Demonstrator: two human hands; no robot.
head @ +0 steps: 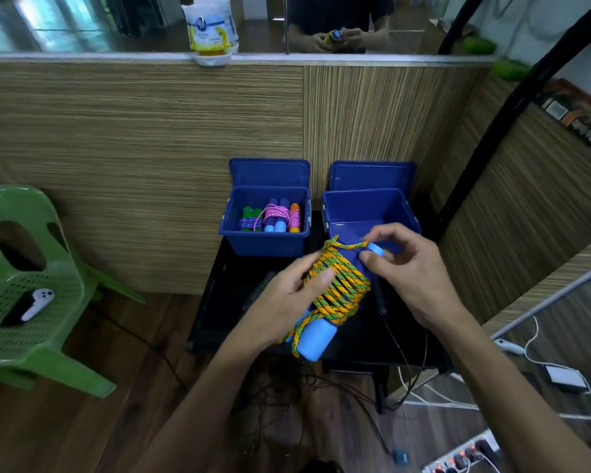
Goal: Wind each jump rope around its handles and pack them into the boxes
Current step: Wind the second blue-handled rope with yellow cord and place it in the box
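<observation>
My left hand (287,295) grips a jump rope bundle: orange-and-green rope (342,288) wound around blue handles (316,339). My right hand (413,268) pinches the rope's end at the top of the bundle, by the light-blue handle cap (376,249). Behind them stand two open blue boxes. The left box (267,245) holds three wound ropes with green, blue and orange handles. The right box (403,206) shows only its bare inside, partly hidden by my hands.
Both boxes sit on a black low table (219,302) against a wood-pattern wall. A green plastic chair (31,302) with a controller on it stands at left. Cables and a power strip (464,455) lie on the floor at right.
</observation>
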